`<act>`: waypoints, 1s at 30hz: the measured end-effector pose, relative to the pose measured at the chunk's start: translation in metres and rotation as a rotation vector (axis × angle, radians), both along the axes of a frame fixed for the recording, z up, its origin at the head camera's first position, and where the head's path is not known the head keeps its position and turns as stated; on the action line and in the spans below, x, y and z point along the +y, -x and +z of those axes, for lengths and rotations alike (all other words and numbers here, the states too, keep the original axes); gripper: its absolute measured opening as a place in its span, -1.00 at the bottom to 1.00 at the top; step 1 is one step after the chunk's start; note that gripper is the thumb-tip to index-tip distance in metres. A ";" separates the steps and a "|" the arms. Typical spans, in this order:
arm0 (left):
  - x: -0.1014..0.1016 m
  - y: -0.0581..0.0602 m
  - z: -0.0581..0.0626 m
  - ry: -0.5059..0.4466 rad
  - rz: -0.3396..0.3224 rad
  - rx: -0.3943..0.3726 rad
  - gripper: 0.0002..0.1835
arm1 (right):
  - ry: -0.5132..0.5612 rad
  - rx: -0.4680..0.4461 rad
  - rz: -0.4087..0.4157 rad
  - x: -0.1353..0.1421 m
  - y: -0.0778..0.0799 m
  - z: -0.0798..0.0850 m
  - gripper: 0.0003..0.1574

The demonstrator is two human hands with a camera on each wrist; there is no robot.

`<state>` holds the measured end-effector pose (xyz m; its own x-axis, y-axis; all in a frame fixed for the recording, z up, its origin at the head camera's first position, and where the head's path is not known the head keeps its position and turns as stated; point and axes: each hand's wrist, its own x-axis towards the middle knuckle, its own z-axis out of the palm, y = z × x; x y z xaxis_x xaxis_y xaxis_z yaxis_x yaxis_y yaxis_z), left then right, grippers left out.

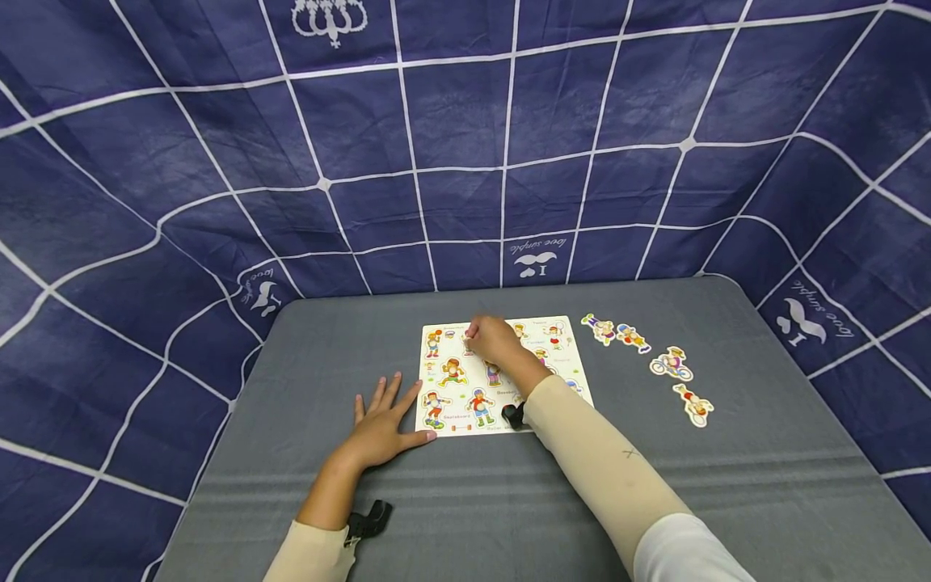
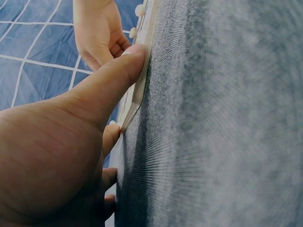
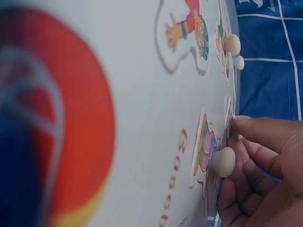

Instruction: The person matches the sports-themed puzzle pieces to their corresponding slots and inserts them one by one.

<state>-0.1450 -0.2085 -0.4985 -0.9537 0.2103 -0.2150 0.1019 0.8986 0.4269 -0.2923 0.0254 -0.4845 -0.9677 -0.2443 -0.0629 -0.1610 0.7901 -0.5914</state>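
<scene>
Puzzle board (image 1: 458,396): "Skateboard"; curtain (image 1: 465,145): "love simple" (upside down); sleeve (image 1: 604,469): "X".

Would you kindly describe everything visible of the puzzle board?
The puzzle board is a pale, flat, roughly square panel that looks wooden, lying flat on the grey table. It bears colourful cartoon sports pieces with round, pale knobs, plus small red lettering. The left hand has its thumb touching the edge by the near-left corner. The right hand reaches across it, fingers apparently pinching one piece towards the far edge, hiding part of the board.
</scene>
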 end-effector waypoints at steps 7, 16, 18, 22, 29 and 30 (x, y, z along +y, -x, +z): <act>-0.001 0.000 -0.001 -0.004 0.000 0.007 0.06 | -0.005 0.002 -0.007 -0.001 0.000 -0.002 -0.88; 0.000 0.001 -0.002 -0.003 0.000 0.009 0.07 | -0.004 0.001 -0.024 0.000 0.001 -0.002 -0.92; 0.000 0.000 -0.001 -0.002 0.002 0.007 0.07 | 0.016 -0.015 -0.024 0.000 0.000 -0.002 -0.92; 0.000 0.000 -0.002 -0.001 0.002 0.008 0.07 | 0.070 -0.041 -0.017 0.001 -0.001 -0.001 -0.90; 0.000 -0.001 -0.001 0.001 0.002 0.010 0.06 | 0.170 -0.057 -0.022 0.005 -0.005 0.000 -0.91; 0.000 -0.001 0.000 0.002 0.002 0.010 0.06 | 0.188 -0.060 -0.026 0.006 -0.005 0.000 -0.91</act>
<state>-0.1435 -0.2082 -0.4990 -0.9564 0.2077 -0.2055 0.1042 0.8997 0.4239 -0.2869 0.0315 -0.4843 -0.9696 -0.2326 -0.0761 -0.1024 0.6679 -0.7372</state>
